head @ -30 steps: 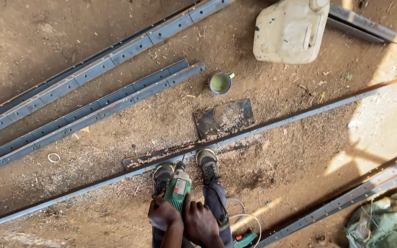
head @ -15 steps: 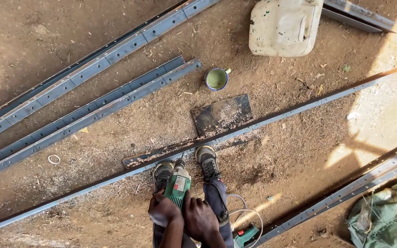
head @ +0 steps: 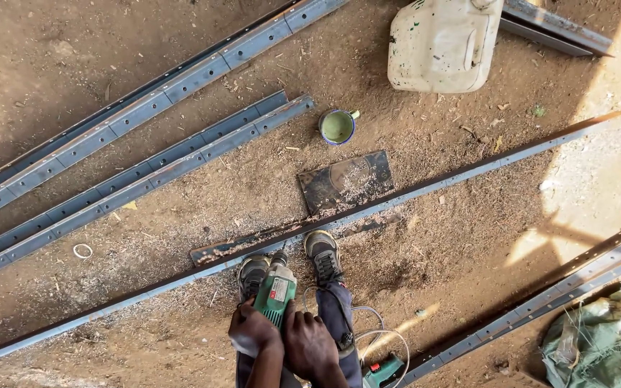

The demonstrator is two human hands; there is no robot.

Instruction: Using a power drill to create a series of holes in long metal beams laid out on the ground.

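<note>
On the dirt floor (head: 73,65): sawdust-like shavings and metal bars lie all about, seen from above.
Long bar (head: 468,167): a grey metal rail runs slantwise across the ground, pinned under both shoes; a row of holes shows along it, and whether more are to be made cannot be told.
Spare rails (head: 145,169): more punched rails lie side by side, well apart from the work, up and to the left.
Jerrycan (head: 443,43): white, lying near the top edge.
Dark plate (head: 345,181): flat, rusty, dusted with shavings, just beyond the long bar.
Shoes (head: 323,253): both stand on the bar, one either side of the drill tip.
Drill (head: 276,287): green, pointing down, its bit at the long bar between the shoes; the job looks under way.
Left hand (head: 253,332): grip closed around the drill body.
Right hand (head: 309,348): grip wrapped on the drill's rear.
Cup (head: 338,126): small, greenish inside, near the plate.
</note>
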